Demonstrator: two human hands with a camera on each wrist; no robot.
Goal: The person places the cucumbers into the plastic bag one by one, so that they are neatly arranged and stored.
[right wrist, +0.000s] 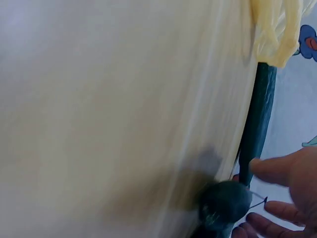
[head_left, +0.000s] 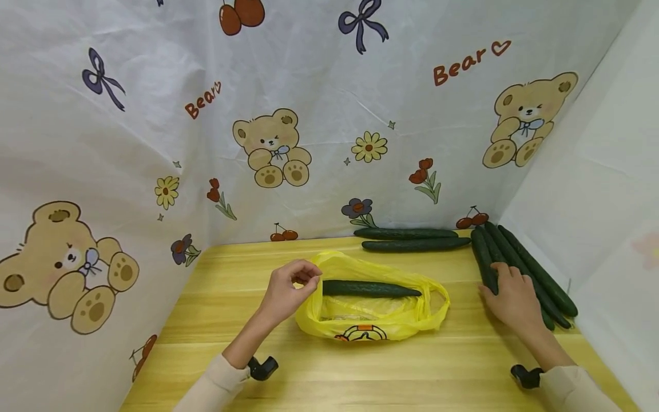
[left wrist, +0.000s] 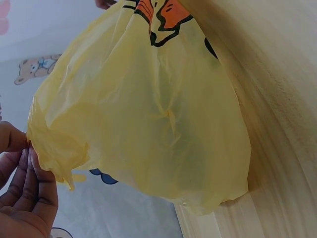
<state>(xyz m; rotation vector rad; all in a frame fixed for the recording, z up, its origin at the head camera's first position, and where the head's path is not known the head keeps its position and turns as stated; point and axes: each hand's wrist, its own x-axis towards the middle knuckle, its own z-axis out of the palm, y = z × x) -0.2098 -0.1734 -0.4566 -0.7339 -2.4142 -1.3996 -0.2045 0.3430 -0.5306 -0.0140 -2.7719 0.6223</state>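
Observation:
In the head view a yellow plastic bag [head_left: 309, 317] lies with its mouth spread, one dark green cucumber [head_left: 370, 289] inside. The left hand [head_left: 289, 289] pinches the left edge of the bag's mouth between thumb and fingertips; the left wrist view shows the gathered plastic [left wrist: 54, 153] at those fingers. Over at the right, the right hand [head_left: 515, 297] is at the leftmost of several cucumbers [head_left: 540, 274] lying side by side. Seen from the right wrist, the thumb [right wrist: 277, 168] and the fingers are spread beside a cucumber's end [right wrist: 225, 203], with a gap between them.
Two more cucumbers [head_left: 417, 245] lie lengthwise along the table's back edge. A printed bear curtain [head_left: 329, 97] hangs behind and to the left, and a white wall [head_left: 592, 171] stands at the right. The wooden table [head_left: 391, 377] extends in front of the bag.

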